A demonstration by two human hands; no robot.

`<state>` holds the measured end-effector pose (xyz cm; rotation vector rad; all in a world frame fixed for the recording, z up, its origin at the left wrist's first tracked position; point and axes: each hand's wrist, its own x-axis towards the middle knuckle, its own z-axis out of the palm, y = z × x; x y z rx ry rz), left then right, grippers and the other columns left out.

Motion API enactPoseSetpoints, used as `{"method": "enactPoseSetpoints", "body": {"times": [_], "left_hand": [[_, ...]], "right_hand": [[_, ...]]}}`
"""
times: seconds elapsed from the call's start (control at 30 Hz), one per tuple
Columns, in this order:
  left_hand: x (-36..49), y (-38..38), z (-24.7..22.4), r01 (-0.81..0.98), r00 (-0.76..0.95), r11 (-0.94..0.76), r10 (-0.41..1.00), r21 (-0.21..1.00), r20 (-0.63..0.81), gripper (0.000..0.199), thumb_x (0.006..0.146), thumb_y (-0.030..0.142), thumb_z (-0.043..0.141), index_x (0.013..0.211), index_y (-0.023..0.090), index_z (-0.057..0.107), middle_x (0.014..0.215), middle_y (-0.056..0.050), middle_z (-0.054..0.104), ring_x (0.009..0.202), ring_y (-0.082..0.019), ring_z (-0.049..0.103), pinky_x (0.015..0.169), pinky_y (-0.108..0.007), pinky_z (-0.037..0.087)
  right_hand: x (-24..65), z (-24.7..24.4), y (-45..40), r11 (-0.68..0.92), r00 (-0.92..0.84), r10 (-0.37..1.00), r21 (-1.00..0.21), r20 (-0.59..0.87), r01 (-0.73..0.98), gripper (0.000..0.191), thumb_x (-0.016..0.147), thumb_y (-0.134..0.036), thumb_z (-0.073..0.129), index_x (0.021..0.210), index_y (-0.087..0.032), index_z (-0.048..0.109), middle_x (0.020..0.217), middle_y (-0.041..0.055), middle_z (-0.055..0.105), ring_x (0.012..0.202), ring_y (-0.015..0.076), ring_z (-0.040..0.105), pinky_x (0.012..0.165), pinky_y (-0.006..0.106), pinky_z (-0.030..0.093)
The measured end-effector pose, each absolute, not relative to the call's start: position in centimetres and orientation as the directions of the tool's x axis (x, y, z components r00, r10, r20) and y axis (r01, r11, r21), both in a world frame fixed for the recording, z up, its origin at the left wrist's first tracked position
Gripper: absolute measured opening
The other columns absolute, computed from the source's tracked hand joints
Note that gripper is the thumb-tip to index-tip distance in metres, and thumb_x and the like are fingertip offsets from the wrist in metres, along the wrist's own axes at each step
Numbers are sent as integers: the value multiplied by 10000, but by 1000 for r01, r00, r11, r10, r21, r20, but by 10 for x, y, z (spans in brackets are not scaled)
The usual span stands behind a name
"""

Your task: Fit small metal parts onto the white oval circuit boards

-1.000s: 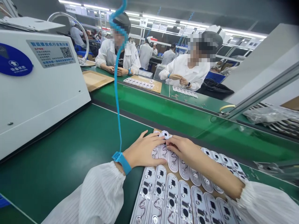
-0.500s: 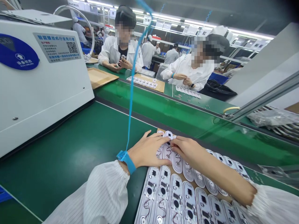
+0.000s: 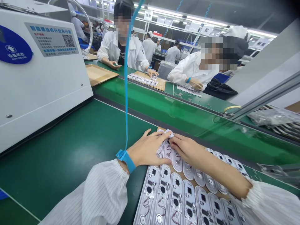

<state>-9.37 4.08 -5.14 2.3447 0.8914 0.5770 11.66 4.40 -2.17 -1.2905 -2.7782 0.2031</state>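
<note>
My left hand [image 3: 150, 149], with a blue wrist strap [image 3: 126, 160] on, lies with fingers spread over the far-left units of the back row. My right hand [image 3: 185, 147] has its fingers pinched at the top of one unit in that row, against my left fingertips; what they grip is too small to make out. Oblong white units [image 3: 176, 195] with black chips and thin dark red wires lie in two rows on a brown cardboard sheet [image 3: 174, 171]. My right forearm covers part of the back row.
A white machine [image 3: 47, 75] stands at the left on the green table [image 3: 70, 150]. The blue cord [image 3: 127, 109] hangs down to my wrist strap. Beyond the green barrier [image 3: 150, 104], two people in white work at similar units.
Both hands keep nearly the same place, the left index fingertip slightly shifted at the unit's top. Across the barrier, one person has reached down to the sheet and the other has lowered a hand.
</note>
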Motion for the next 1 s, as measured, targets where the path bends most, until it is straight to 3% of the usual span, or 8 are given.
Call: {"method": "enactPoseSetpoints", "body": {"times": [0.23, 0.57, 0.7, 0.8, 0.9, 1.0], "left_hand": [[-94, 40, -46, 458, 687, -614, 704, 643, 182, 975, 799, 513, 720, 1546, 207, 173, 1526, -94, 438, 1456, -269, 304, 1208, -570, 144], [-95, 41, -48, 474, 688, -623, 703, 622, 180, 958, 782, 535, 734, 1536, 217, 236, 1552, -87, 398, 1453, -274, 317, 1206, -572, 165], [-96, 41, -47, 492, 703, -645, 691, 585, 170, 730, 815, 589, 683, 1426, 255, 462, 1522, -55, 449, 1455, -295, 319, 1212, -591, 130], [-97, 41, -46, 519, 714, -671, 681, 529, 164, 621, 842, 600, 643, 1359, 270, 549, 1531, -54, 437, 1450, -301, 331, 1212, -578, 151], [-99, 44, -49, 554, 714, -698, 679, 454, 172, 596, 865, 618, 597, 1367, 301, 548, 1528, -49, 441, 1439, -306, 351, 1199, -587, 185], [-100, 54, -56, 564, 720, -728, 664, 390, 199, 571, 876, 650, 552, 1371, 366, 541, 1540, -21, 423, 1429, -316, 367, 1184, -593, 224]], "right_hand": [[110, -17, 40, 629, -630, 774, -33, -61, 777, 229, 950, -100, 422, 887, -150, 637, 999, 133, 674, 845, 223, 656, 744, 350, 527], [113, 2, 43, 556, -572, 802, -133, -175, 820, 227, 974, -213, 456, 861, -175, 650, 917, 73, 683, 788, 196, 656, 717, 334, 520], [153, 33, 19, 394, -421, 905, -253, -60, 883, 326, 1002, -447, 413, 1013, -235, 660, 1017, 62, 686, 807, 204, 656, 703, 348, 518], [200, 55, -15, 273, -269, 962, -272, 55, 923, 385, 969, -558, 417, 985, -266, 666, 1001, 65, 701, 808, 221, 661, 667, 344, 506], [242, 64, -60, 113, -100, 993, -253, 65, 961, 383, 952, -556, 430, 942, -257, 669, 960, 79, 713, 783, 232, 661, 639, 345, 495], [277, 55, -108, -84, 83, 996, -243, -16, 966, 359, 949, -512, 428, 935, -249, 672, 966, 77, 716, 763, 225, 660, 637, 345, 499]]}}
